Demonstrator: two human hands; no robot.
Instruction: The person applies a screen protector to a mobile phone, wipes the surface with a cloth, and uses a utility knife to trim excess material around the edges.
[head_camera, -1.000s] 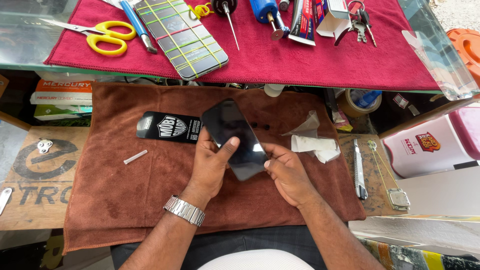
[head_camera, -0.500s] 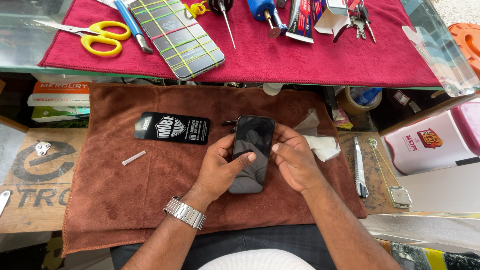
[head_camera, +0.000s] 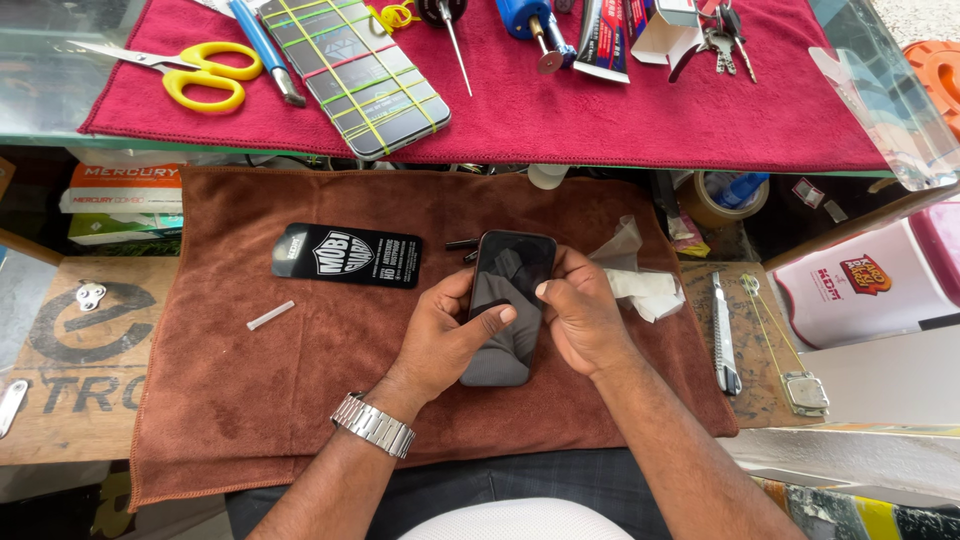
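We see left hand (head_camera: 440, 335) and right hand (head_camera: 580, 318) both grasping dark phone (head_camera: 508, 305) over brown towel (head_camera: 330, 340); loose grip risks slip.

The phone (head_camera: 508, 305) came down from tilted to flat, and the left hand (head_camera: 445, 335) laid its thumb across the screen.

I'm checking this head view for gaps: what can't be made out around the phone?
- Phone: lower edges and back hidden by the left hand and right hand.
- Screen: only reflections show.
- Small dark parts: partly behind the phone.
- Scissors: blade tips reach the left edge.
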